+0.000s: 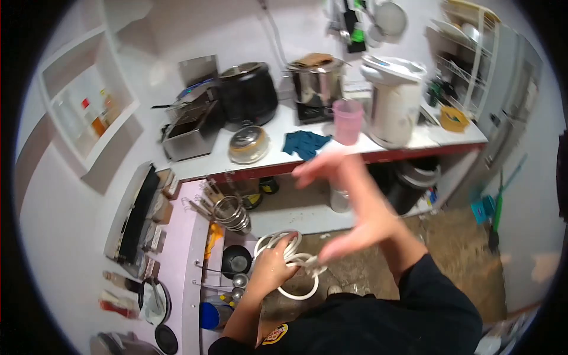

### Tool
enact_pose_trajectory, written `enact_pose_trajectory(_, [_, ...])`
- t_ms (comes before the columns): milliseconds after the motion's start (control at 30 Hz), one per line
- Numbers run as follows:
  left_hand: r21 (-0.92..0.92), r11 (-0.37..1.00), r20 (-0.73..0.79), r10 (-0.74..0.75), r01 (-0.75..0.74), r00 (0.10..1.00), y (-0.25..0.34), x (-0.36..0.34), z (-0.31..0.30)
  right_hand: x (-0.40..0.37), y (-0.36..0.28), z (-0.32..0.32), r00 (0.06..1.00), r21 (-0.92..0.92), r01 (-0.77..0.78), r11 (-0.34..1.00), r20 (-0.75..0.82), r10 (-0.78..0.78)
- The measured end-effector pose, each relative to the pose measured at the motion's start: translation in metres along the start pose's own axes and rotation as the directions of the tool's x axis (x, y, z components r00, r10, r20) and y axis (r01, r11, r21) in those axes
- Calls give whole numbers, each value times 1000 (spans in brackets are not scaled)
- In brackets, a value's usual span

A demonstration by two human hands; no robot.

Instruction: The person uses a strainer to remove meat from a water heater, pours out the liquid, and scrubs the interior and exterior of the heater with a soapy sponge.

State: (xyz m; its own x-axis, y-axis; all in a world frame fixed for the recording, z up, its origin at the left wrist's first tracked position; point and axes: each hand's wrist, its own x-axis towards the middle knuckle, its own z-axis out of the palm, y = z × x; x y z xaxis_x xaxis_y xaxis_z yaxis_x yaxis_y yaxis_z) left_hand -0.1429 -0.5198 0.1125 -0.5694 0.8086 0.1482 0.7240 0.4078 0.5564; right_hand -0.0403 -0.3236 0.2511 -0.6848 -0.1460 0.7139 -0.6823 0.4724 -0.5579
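My left hand (pixel 273 267) is wrapped round a coiled white hose (pixel 299 296), low in front of my body. Several loops hang about the fingers, and a bunched part of the coil sits just right of the hand. My right hand (pixel 349 195) is raised and blurred, with its thumb and fingers spread apart and nothing in them. It is above and to the right of the coil, its fingers overlapping the counter's front edge in this view. Beyond those fingers a dark teal cloth (pixel 305 144) lies on the white counter (pixel 278 125).
Along the counter stand a glass-lidded pot (pixel 248 145), a black cooker (pixel 247 94), a steel pot (pixel 318 86), a pink cup (pixel 347 122) and a white thermos dispenser (pixel 393 103). Strainers (pixel 231 214) hang at the left shelf. A black bin (pixel 411 183) stands below the counter.
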Motion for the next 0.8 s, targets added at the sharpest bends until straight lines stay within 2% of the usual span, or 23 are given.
enact_pose_trajectory(33, [69,997,-27,-46,47,999,-13,6,3,-3,15,21,982,-107,-75,991,167,92])
enact_pose_trajectory(67, [78,993,-58,-83,88,995,-18,7,2,-11,27,50,948,-245,-17,969,304,93])
enact_pose_trajectory(133, [230,965,-238,184,-129,954,-66,13,28,-22,39,77,820,-311,-76,947,521,238])
enact_pose_trajectory(167, [140,990,-218,13,18,976,-63,15,23,-24,48,80,780,-421,-47,906,551,297])
enact_pose_trajectory(200, [26,977,-85,-208,211,974,-36,16,-4,-28,60,78,745,-525,-8,851,565,355])
enact_pose_trajectory(233, [-108,979,-109,-185,174,977,-38,15,-7,-30,73,77,717,-621,37,783,562,412])
enact_pose_trajectory(267, [-236,964,-137,-157,122,978,-41,15,-10,-31,86,75,698,-558,-23,830,585,413])
enact_pose_trajectory(300, [-279,960,-175,-71,19,982,-32,15,-18,-34,98,73,677,-494,-91,865,607,417])
enact_pose_trajectory(333, [-351,936,-105,-79,37,991,-35,15,-16,-38,110,72,652,-431,-163,887,628,425])
enact_pose_trajectory(367, [-425,902,-39,-95,69,995,-34,18,-17,-43,122,76,669,-219,-226,949,673,314])
enact_pose_trajectory(400, [-495,863,29,-102,103,994,-31,21,-19,-47,132,78,680,-33,-334,942,683,265])
enact_pose_trajectory(467, [-568,811,73,-125,144,990,-26,27,-21,-50,140,78,730,101,-362,927,649,214])
enact_pose_trajectory(533, [-518,842,99,-115,150,988,-24,34,-24,-50,140,78,733,236,-485,842,634,244])
enact_pose_trajectory(600, [-425,891,119,-121,160,986,-23,43,-28,-47,135,74,681,144,-561,816,640,355])
enact_pose_trajectory(667, [-313,936,171,-114,164,979,-16,54,-35,-54,137,81,722,83,-583,808,509,469])
enact_pose_trajectory(767, [-419,904,160,-23,89,987,-25,69,-24,-73,166,96,790,152,-589,794,316,526])
enact_pose_trajectory(800, [-403,913,170,6,63,985,-28,72,-21,-76,174,96,809,123,-562,818,292,511])
